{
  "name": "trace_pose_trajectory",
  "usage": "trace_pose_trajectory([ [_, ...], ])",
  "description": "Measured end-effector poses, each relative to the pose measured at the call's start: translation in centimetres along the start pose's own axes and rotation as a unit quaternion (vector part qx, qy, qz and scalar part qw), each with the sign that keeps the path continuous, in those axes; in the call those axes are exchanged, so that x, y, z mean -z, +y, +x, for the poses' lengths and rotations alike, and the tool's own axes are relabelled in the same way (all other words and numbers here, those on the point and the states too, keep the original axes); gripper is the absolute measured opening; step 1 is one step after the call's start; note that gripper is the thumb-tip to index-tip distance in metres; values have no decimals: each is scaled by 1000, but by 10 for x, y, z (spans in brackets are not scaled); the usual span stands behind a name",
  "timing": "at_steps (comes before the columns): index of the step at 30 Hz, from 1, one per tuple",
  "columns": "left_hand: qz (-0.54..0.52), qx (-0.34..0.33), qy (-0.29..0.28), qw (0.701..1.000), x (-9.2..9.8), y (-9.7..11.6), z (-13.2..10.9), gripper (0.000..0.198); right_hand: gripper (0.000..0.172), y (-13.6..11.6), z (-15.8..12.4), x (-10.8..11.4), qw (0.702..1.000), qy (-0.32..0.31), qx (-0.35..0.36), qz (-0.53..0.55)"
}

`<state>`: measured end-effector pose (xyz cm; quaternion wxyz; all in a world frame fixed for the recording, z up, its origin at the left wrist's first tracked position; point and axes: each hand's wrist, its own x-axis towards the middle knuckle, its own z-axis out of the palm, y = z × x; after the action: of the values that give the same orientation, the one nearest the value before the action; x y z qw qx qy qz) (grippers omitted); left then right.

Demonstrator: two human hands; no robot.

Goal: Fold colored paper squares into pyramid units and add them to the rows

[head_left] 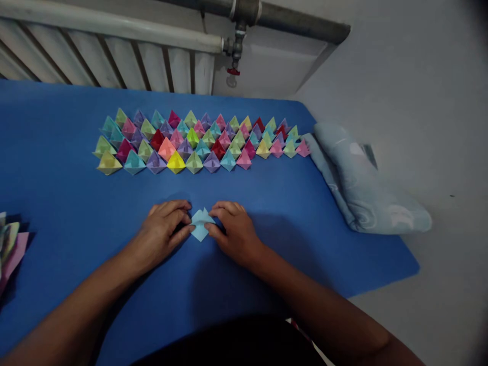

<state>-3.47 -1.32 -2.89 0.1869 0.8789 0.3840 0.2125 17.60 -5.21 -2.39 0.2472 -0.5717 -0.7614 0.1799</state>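
A small light-blue folded paper piece (200,224) lies on the blue mat (68,203) in front of me. My left hand (164,230) grips its left side, fingers curled and pinched on the paper. My right hand (233,231) does the same on its right side. Both hands rest on the mat. Beyond them, several finished folded paper shapes (198,140) in many colours stand in tidy rows across the mat.
A stack of coloured paper sheets (10,246) lies at the mat's left edge. A pale blue folded cloth (362,185) lies off the mat's right side on the white surface. A radiator (114,56) and pipe with a red valve (233,71) run along the back.
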Motion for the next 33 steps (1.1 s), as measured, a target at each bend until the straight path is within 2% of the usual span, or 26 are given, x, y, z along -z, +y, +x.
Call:
trace_pose_trajectory([
  [12,78,-109,17,991,7,10,2,20,10,-1,-6,3,998,-16,49,-36],
  [19,108,-122,31,986,5,12,-1,21,16,-2,-10,5,994,-22,86,-70],
  [23,104,-124,17,987,2,10,-4,22,20,-1,-11,3,989,-12,118,-84],
  [33,82,-98,4,992,-3,10,-2,33,22,4,-10,1,980,-23,164,-112],
])
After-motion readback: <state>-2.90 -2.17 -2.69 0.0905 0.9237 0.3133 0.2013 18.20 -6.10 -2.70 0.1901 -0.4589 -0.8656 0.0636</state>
